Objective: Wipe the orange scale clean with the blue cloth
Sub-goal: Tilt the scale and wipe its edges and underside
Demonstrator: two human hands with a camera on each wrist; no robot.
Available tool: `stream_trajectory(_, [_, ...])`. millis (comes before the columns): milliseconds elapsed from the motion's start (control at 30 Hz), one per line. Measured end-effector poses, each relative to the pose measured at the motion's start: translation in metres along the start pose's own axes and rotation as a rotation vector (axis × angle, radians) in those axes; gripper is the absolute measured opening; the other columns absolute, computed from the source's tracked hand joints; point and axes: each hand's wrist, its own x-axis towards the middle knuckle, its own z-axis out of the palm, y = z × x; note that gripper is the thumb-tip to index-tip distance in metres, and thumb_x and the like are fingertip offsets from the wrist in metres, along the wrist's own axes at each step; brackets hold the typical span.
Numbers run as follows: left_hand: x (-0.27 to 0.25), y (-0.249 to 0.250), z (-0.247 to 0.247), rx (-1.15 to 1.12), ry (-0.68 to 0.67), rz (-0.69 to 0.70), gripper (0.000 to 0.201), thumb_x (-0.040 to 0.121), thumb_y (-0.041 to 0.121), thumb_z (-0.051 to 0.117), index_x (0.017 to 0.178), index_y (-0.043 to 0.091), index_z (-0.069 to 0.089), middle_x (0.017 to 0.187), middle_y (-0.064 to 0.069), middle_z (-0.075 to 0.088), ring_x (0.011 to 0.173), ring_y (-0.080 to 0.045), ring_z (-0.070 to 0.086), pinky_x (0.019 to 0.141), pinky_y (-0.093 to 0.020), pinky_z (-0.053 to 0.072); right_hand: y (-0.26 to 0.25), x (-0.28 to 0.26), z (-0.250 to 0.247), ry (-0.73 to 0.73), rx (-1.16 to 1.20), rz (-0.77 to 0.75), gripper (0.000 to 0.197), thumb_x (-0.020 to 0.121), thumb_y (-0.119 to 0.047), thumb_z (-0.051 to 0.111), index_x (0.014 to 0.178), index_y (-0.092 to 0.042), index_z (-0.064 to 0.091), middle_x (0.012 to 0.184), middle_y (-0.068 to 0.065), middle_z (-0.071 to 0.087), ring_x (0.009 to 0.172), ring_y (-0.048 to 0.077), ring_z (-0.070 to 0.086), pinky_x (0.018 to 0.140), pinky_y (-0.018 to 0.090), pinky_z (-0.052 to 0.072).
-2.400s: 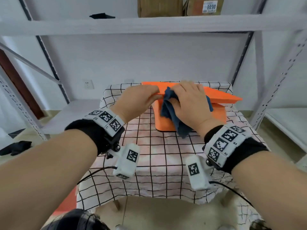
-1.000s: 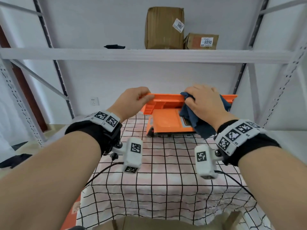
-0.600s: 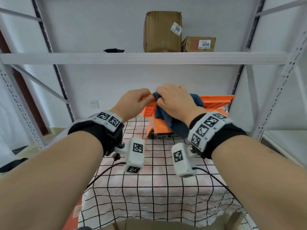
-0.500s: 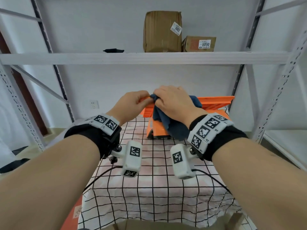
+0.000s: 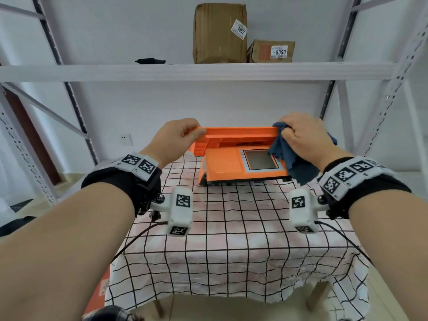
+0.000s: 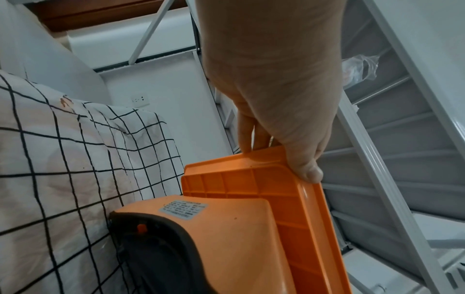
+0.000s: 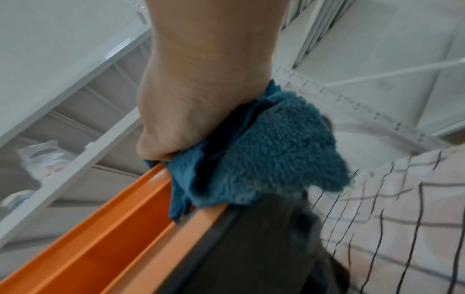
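**Scale tipped up, cloth at right end of platter edge**

I see the orange scale (image 5: 234, 165) standing on the checked tablecloth (image 5: 231, 228) near the table's far side, tilted so its display panel (image 5: 260, 159) faces me and its weighing platter rises behind.

Left hand (image 5: 178, 137): fingers behind the platter's left corner, thumb pressed on the near rim, a firm pinch. My reading: this hand props the scale tilted and braces it against the wiping push.

Right hand (image 5: 301, 137): curled tight round the bunched blue cloth (image 5: 294, 158), pressing it over the right end of the platter's top edge. Loose cloth hangs down past the display's right side. The right wrist view is blurred, so I cannot tell how much cloth wraps behind the rim.

Judgement: an edge wipe is in hand; the cloth sits at one end of the rim.

Room: the rim between the two hands is bare and straight, an open run leftward until the left thumb. Shelf (image 5: 208, 71) with boxes sits well above. The upright post (image 5: 328, 100) stands near the right hand, so little room further right. The scale rests on one base edge; heavy sideways pressure could slide it on the tablecloth.
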Motion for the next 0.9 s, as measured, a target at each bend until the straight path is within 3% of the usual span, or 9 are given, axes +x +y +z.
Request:
stream_trajectory(133, [0.003,0.001,0.003,-0.022,0.023,-0.015,0.025,0.094,0.036,0.052,0.081,0.017,0.063,0.083,-0.015,0.068,0.082,-0.032,0.062,0.080,-0.051,0.050,0.014,0.001,0.002,0.036,-0.014,0.034,0.053,0.075,-0.035,0.022,0.106,-0.018,0.061,0.104,0.006,0.061,0.101,0.029,0.053,0.095,0.048,0.038])
stream_trajectory(267, [0.001,-0.006,0.004,-0.054,0.065,-0.057,0.026,0.095,0.035,0.052,0.084,0.014,0.062,0.083,-0.016,0.066,0.082,-0.033,0.060,0.080,-0.048,0.048,-0.011,0.006,0.006,0.057,-0.104,0.067,0.041,0.083,-0.029,0.030,0.107,-0.015,0.060,0.107,0.007,0.058,0.104,0.029,0.051,0.091,0.040,0.033])
stream_trajectory(433, [0.002,-0.001,0.009,-0.021,0.082,-0.019,0.025,0.095,0.032,0.053,0.085,0.011,0.062,0.080,-0.015,0.065,0.079,-0.031,0.058,0.074,-0.043,0.047,-0.114,0.018,0.033,0.000,-0.115,-0.194,0.026,0.090,-0.025,0.039,0.106,-0.013,0.056,0.113,0.008,0.057,0.108,0.028,0.049,0.090,0.040,0.031])
stream_trajectory(533, [-0.003,-0.010,0.004,-0.042,0.078,-0.043,0.026,0.095,0.031,0.053,0.087,0.009,0.063,0.081,-0.014,0.065,0.077,-0.030,0.057,0.073,-0.043,0.046,-0.139,0.022,0.042,0.047,-0.173,-0.308,0.025,0.094,-0.025,0.035,0.108,-0.016,0.053,0.110,0.003,0.056,0.105,0.024,0.049,0.088,0.038,0.031])
stream_trajectory(633, [-0.006,-0.007,0.004,-0.020,0.046,-0.018,0.028,0.095,0.032,0.053,0.083,0.008,0.062,0.069,-0.005,0.057,0.066,-0.017,0.048,0.065,-0.031,0.039,-0.122,0.020,0.040,0.048,-0.176,-0.339,0.024,0.093,-0.025,0.037,0.109,-0.018,0.053,0.108,0.003,0.056,0.105,0.025,0.049,0.086,0.038,0.031])
stream_trajectory(700, [-0.005,-0.001,0.006,0.023,0.038,0.003,0.029,0.095,0.033,0.053,0.083,0.009,0.062,0.068,-0.003,0.055,0.065,-0.015,0.046,0.062,-0.027,0.037,-0.104,0.014,0.036,0.042,-0.166,-0.314,0.022,0.092,-0.025,0.039,0.107,-0.017,0.054,0.107,0.005,0.056,0.104,0.027,0.049,0.086,0.040,0.032])
stream_trajectory(800, [-0.010,-0.001,0.008,0.043,0.032,-0.001,0.028,0.095,0.034,0.052,0.085,0.009,0.063,0.070,-0.008,0.059,0.065,-0.017,0.049,0.063,-0.030,0.040,-0.072,0.000,0.027,0.031,-0.148,-0.259,0.021,0.092,-0.025,0.040,0.105,-0.017,0.054,0.104,0.005,0.056,0.100,0.028,0.049,0.087,0.042,0.033])
stream_trajectory(900, [-0.019,-0.003,0.009,0.015,0.027,-0.027,0.027,0.095,0.033,0.054,0.084,0.010,0.063,0.063,-0.001,0.051,0.059,-0.012,0.042,0.061,-0.029,0.036,-0.051,-0.014,0.023,0.027,-0.173,-0.249,0.022,0.092,-0.025,0.039,0.106,-0.017,0.054,0.103,0.004,0.056,0.097,0.026,0.050,0.086,0.040,0.034])
